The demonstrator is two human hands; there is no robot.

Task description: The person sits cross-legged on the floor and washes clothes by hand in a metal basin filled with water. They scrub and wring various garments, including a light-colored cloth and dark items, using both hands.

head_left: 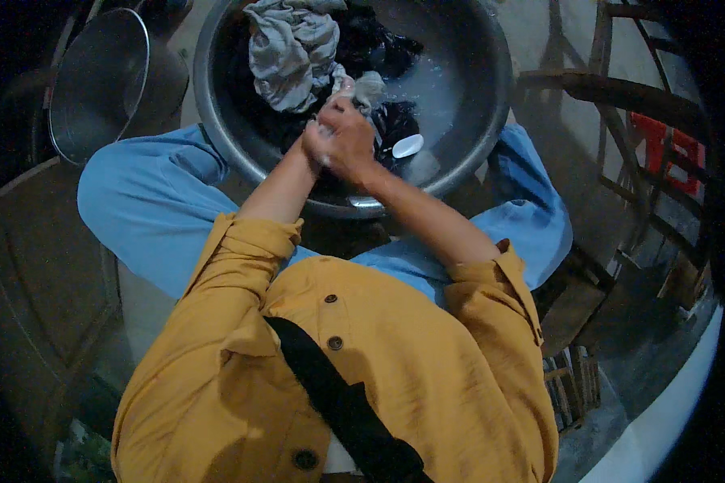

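My two hands are pressed together over the near half of a large grey metal basin. My right hand is closed on a bunched part of a pale wet cloth. Tucked against it on the left, my left hand is also closed on the cloth; its fingers are partly hidden and a little blurred. A larger heap of light grey cloth lies just beyond them. Dark wet cloth sits around and under it. To the right of my right hand is a white oval object, perhaps soap or a brush.
Cloudy, sudsy water shows in the basin's right side. The basin stands between my bent knees in blue trousers. At the far left a metal bucket leans tilted. Wooden chairs stand to the right, near a red item.
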